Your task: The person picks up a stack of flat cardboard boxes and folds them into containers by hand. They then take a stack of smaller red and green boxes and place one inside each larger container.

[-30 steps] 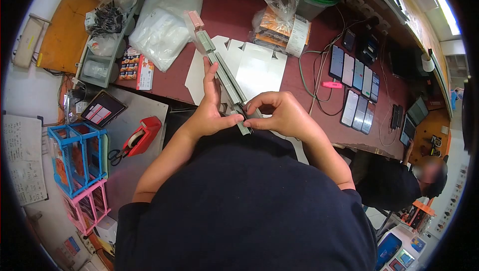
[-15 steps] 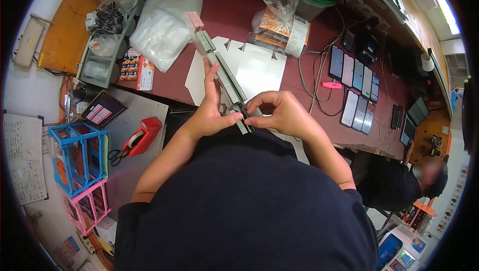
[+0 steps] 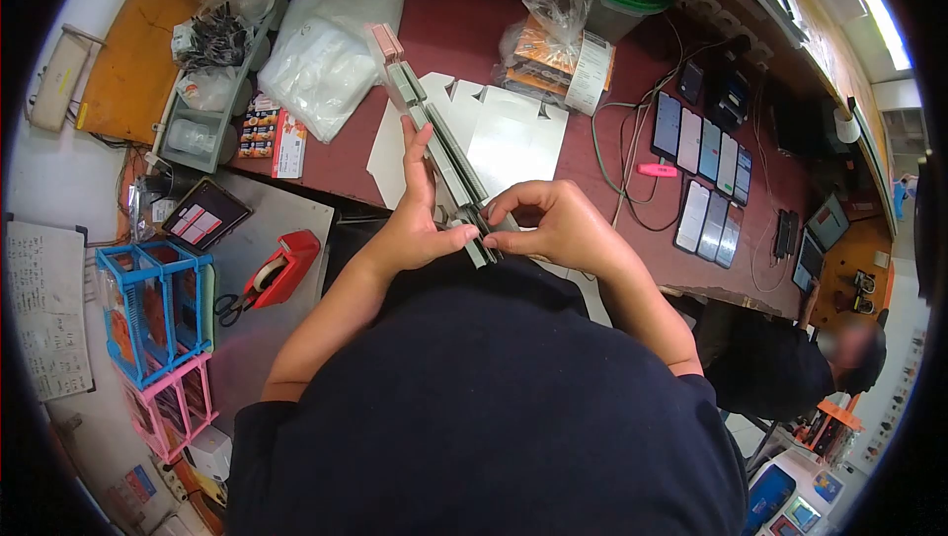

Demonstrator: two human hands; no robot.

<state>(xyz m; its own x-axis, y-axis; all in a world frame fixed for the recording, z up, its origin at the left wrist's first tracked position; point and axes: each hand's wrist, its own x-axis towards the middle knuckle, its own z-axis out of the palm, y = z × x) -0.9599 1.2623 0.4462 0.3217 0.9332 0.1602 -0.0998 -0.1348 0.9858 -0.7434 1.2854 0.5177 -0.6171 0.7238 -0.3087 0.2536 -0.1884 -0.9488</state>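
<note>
A long stack of thin green and pink pieces (image 3: 442, 146) slants across the view in front of my body. My left hand (image 3: 420, 215) supports it from the left, fingers behind it and thumb near the lower end. My right hand (image 3: 548, 225) pinches at the stack's lower right edge with thumb and forefinger; what exactly lies between the fingertips is too small to tell. Beneath and behind the stack, white cut sheets (image 3: 513, 136) lie on the dark red table (image 3: 454, 33).
Phones (image 3: 709, 156), a pink marker (image 3: 657, 170) and cables are at the right. Plastic bags (image 3: 326, 72) and an orange packet bundle (image 3: 553, 52) lie farther back. A red tape dispenser (image 3: 286, 269) and scissors (image 3: 229, 309) are at the left. Another person (image 3: 770, 358) sits at the right.
The lower end of the stack has shifted slightly, with its pieces a little more spread near my thumbs. Both hands stay almost in place.
</note>
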